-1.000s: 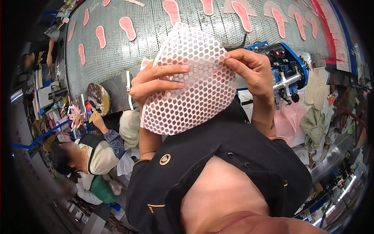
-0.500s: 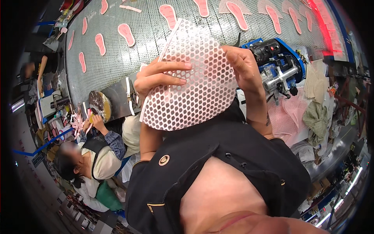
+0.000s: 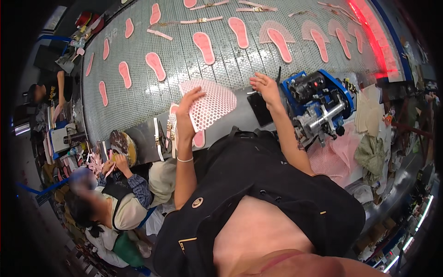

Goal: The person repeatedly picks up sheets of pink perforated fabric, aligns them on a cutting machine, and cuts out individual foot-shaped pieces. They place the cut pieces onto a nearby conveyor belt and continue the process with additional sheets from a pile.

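A pink mesh piece with honeycomb holes and one curved edge [image 3: 216, 105] is at the near edge of the work surface. My left hand [image 3: 188, 108] grips it along its straight left edge, fingers bent over the top; the thumb is hidden. To the right, my right hand [image 3: 267, 90] is raised with its fingers stretched and apart, holding nothing. A dark flat phone-like slab [image 3: 260, 110] lies on the metal ledge below that hand. Partly under the mesh, a pink insole [image 3: 199, 139] shows, and light straps [image 3: 158, 138] lie left of it.
Pink insoles [image 3: 204, 48] lie in rows on a mesh conveyor [image 3: 138, 97], some with mesh pieces under them. A blue-framed machine [image 3: 318, 99] stands at right beside pink mesh cloth [image 3: 334, 154]. At left, a co-worker's hands [image 3: 121, 164] handle pink strips near a round block [image 3: 123, 147].
The mesh piece has gone down and away from me, toward the ledge. My right hand has let go of it and moved clear, while my left hand keeps its hold.
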